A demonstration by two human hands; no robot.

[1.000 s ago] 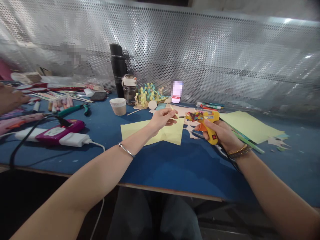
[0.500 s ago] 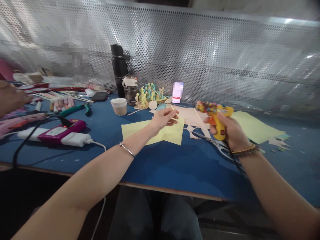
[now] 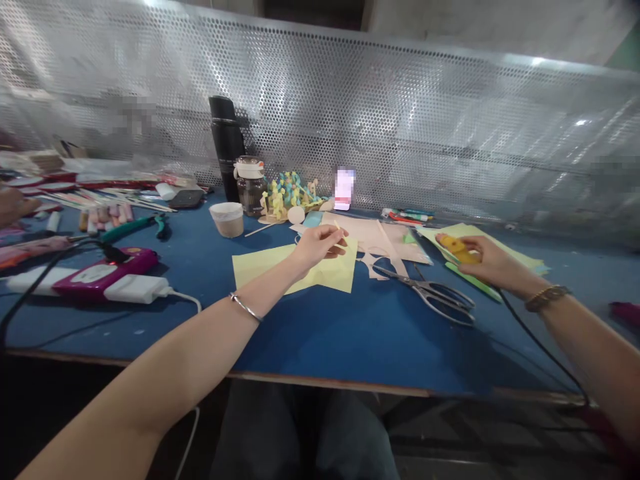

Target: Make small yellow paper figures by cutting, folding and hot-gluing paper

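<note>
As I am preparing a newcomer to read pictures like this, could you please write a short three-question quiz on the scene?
1. Which of the person's hands holds the yellow tool with the cord?
2. True or false: the scissors lie nearer the front edge of the blue table than the phone does.
3. Fill in the colour: the left hand is above a ____ sheet of paper.

Key:
1. The right hand.
2. True.
3. Yellow.
</note>
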